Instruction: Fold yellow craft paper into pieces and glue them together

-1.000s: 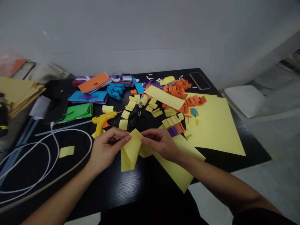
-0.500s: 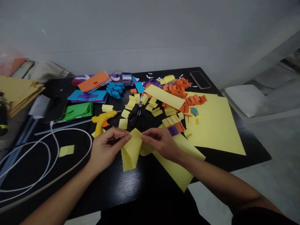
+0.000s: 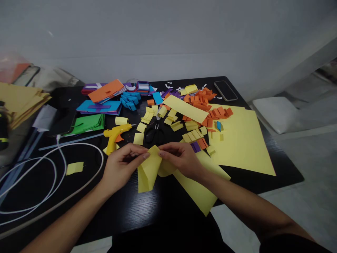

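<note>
Between my hands is a folded piece of yellow paper [image 3: 149, 172], held up over the table's front part. My left hand [image 3: 126, 163] pinches its upper left edge between thumb and fingers. At the upper right, my right hand [image 3: 183, 160] pinches the same paper with thumb and forefinger; the other fingers curl in. A second flap of yellow paper hangs below the right fingers. Just beyond my hands lie black-handled scissors [image 3: 155, 134]. A yellow glue gun [image 3: 116, 135] rests beyond my left hand. One yellow sheet [image 3: 202, 186] lies under my right forearm.
Small folded yellow papers and orange papers [image 3: 202, 100] are heaped at the back middle. Large yellow sheets [image 3: 242, 144] and a phone [image 3: 225, 90] lie at the right. Stacked coloured paper pieces [image 3: 98, 107] sit at the back left. White cable [image 3: 52, 182] loops across the left side.
The paper has shifted very slightly to the right in view, with both hands keeping their pinch on it. Otherwise only a small camera shift shows.
</note>
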{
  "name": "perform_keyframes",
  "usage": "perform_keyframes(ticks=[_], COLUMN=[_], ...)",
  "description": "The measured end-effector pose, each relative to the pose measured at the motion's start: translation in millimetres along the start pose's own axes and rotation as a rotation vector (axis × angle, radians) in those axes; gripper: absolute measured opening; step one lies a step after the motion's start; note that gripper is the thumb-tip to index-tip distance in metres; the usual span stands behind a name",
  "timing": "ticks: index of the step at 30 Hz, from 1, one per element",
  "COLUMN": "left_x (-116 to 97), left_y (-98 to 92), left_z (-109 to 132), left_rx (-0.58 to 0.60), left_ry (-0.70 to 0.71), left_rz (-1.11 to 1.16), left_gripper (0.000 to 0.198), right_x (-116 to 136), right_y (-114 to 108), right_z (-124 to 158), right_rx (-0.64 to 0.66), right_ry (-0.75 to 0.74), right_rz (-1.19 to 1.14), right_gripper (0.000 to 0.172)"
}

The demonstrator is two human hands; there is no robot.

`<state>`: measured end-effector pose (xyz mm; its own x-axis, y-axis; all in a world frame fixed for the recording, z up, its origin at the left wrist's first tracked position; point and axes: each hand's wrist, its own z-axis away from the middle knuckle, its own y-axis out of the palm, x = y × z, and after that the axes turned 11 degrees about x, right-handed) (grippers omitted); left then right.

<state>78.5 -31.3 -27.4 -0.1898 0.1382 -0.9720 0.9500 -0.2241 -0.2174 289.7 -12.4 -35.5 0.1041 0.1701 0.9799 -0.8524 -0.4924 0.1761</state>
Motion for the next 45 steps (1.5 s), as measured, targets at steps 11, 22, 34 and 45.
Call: perform_keyframes(ticks=[11, 22, 34, 45], left_x=[-1.3, -3.5, -1.9, 0.4], left_y=[0.9, 2.5, 5.3, 6.2], left_z=[2.1, 1.3, 2.3, 3.5], left_rx=[0.000, 0.043, 0.060, 0.081], left_ry=[-0.040, -0.069, -0.025, -0.012], left_rz=[-0.009, 0.029, 0.003, -0.020], left_gripper=[0.012, 0.010, 0.006, 0.004], right_x=[-2.1, -1.3, 0.2, -0.2], right_y=[-0.4, -1.0, 1.0, 1.5], right_z=[-1.3, -2.1, -1.2, -0.7], right_rx=[-0.024, -0.044, -0.065, -0.090], right_ry=[0.044, 0.058, 0.028, 0.028], right_rz=[0.005, 0.015, 0.064, 0.091], right_gripper=[0.026, 0.023, 0.020, 0.021])
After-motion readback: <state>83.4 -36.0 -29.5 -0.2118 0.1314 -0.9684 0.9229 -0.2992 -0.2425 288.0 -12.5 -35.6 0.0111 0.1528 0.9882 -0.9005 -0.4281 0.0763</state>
